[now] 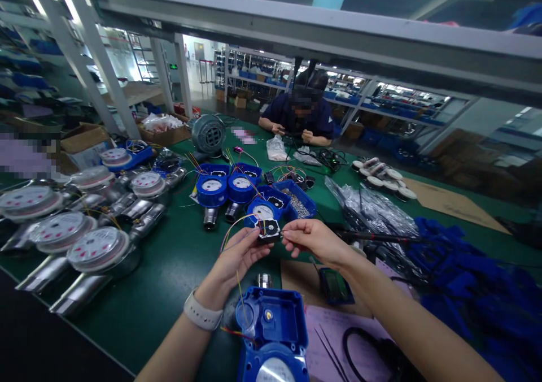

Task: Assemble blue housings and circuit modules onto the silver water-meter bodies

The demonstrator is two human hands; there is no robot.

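Note:
Between the fingertips of my left hand [241, 253] is a small black box-shaped module [270, 236] with a white and black top and thin coloured wires. My right hand [314, 238] is closed in a pinch at the module's right side; whatever lies between its fingertips is too small to make out. Below both hands lies an open blue meter housing [284, 312], with loose red and yellow wires at its left. Just behind the module sits another blue meter [259, 211] with a white dial.
Metal meters with round dials [98, 247] crowd the left. Beyond my hands are more blue meters [212, 185] and a blue tray of screws [314, 208]. Tweezers [330, 352] lie on pink paper at front right, near blue parts [470, 297]. A co-worker [298, 113] sits opposite, under a shelf beam.

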